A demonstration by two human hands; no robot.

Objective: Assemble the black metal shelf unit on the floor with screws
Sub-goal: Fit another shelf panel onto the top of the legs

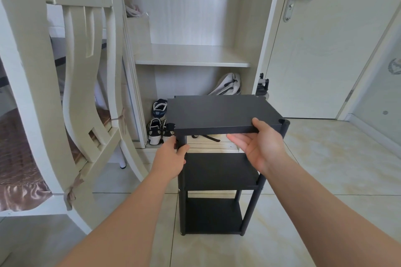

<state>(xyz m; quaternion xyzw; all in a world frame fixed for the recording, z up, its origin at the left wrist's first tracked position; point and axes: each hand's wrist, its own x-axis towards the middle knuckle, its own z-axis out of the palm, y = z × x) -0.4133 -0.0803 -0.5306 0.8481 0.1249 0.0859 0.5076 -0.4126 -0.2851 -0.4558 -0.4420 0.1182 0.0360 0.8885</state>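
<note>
My left hand [171, 156] grips the near-left post [181, 206] of the black shelf unit [217, 171]. My right hand [260, 147] pinches the top shelf [217, 112] at its near edge, thumb above.

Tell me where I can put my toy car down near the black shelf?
The tiles right of the shelf, toward the door, are bare, and so are the tiles in front of it. Its middle board and bottom board are bare too. Left is tight by the chair, and shoes crowd behind.
</note>
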